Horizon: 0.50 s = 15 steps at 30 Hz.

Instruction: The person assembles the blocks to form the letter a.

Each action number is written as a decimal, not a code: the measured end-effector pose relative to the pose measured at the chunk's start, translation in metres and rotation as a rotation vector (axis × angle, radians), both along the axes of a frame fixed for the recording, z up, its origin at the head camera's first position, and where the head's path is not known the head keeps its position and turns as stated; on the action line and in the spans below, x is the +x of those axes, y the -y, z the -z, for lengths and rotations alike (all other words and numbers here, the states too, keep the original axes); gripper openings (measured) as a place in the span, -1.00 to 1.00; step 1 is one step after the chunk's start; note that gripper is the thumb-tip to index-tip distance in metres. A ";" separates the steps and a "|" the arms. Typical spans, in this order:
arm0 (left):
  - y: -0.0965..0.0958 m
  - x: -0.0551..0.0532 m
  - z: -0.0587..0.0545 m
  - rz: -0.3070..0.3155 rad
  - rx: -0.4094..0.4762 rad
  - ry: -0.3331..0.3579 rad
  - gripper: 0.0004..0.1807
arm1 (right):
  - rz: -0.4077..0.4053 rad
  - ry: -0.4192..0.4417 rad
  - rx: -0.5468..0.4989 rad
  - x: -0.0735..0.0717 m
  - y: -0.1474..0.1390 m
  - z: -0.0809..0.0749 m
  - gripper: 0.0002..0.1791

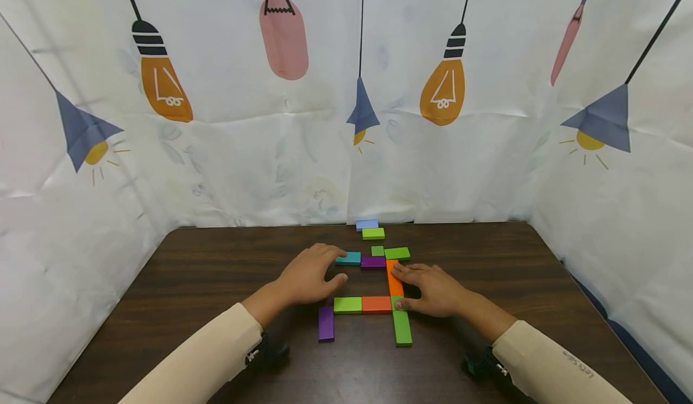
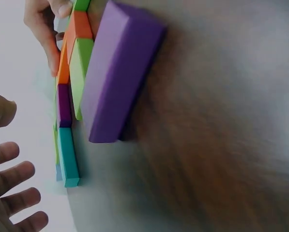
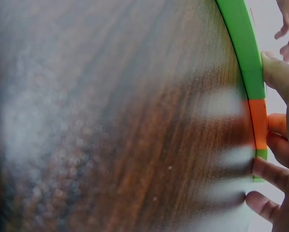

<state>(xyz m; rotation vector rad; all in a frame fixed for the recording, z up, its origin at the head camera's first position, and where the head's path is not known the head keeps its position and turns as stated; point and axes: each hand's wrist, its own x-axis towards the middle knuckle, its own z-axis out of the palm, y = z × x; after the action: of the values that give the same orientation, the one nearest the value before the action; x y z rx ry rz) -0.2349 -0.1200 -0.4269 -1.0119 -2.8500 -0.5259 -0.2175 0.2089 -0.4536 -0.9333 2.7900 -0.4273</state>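
Note:
My left hand (image 1: 311,275) hovers with spread fingers at the left of the block layout, its fingertips overlapping the teal block (image 1: 348,258) in the head view. In the left wrist view those fingers hold nothing. My right hand (image 1: 433,290) lies over the right side of the layout. Its index finger touches the upright orange block (image 1: 394,281), while the thumb rests on a small green block (image 1: 397,302) below it. A dark purple block (image 1: 373,263) sits beside the teal one. Lower down, a light green block (image 1: 348,305) and a red-orange block (image 1: 376,305) form a row.
A purple block (image 1: 326,324) stands off the row's left end, and a long green block (image 1: 402,329) off its right. Green blocks (image 1: 397,253) and a light blue block (image 1: 367,225) lie farther back on the dark wooden table (image 1: 216,272). A printed white curtain (image 1: 233,169) hangs behind.

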 end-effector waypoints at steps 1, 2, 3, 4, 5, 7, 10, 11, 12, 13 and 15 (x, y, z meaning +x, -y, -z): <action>-0.003 -0.004 0.000 0.000 -0.006 -0.002 -0.46 | 0.002 -0.001 0.002 0.000 0.000 0.000 -0.08; -0.007 -0.008 0.001 0.000 -0.014 -0.002 -0.46 | 0.002 -0.001 0.003 0.000 0.000 0.000 -0.08; -0.010 -0.011 0.001 0.001 -0.019 -0.004 -0.46 | 0.002 -0.001 0.004 0.000 -0.001 0.000 -0.08; -0.013 -0.014 0.001 0.002 -0.031 -0.007 -0.47 | 0.001 -0.001 0.004 0.000 -0.001 0.000 -0.08; -0.016 -0.017 0.001 0.004 -0.041 -0.008 -0.46 | 0.000 0.000 0.004 0.000 -0.001 0.000 -0.07; -0.022 -0.023 0.002 0.009 -0.057 -0.005 -0.46 | -0.001 0.003 0.002 -0.001 -0.001 0.000 -0.07; -0.029 -0.030 0.003 0.010 -0.077 0.013 -0.44 | -0.002 0.010 -0.003 -0.001 -0.001 0.000 -0.06; -0.031 -0.032 0.004 0.006 -0.083 0.020 -0.43 | -0.003 0.013 -0.004 -0.001 -0.001 -0.001 -0.06; -0.033 -0.034 0.005 0.002 -0.090 0.029 -0.42 | -0.005 0.016 -0.007 -0.001 -0.001 -0.001 -0.06; -0.035 -0.036 0.005 -0.004 -0.101 0.039 -0.41 | -0.008 0.016 -0.008 -0.001 0.000 -0.001 -0.06; -0.039 -0.039 0.006 -0.016 -0.123 0.057 -0.40 | -0.012 0.015 -0.007 -0.001 -0.001 -0.001 -0.07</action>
<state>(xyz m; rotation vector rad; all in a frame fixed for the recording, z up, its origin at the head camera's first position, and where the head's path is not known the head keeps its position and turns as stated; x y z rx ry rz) -0.2741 -0.0809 -0.4324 -1.0068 -2.9702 -0.3887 -0.2182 0.2094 -0.4524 -0.9433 2.7700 -0.4405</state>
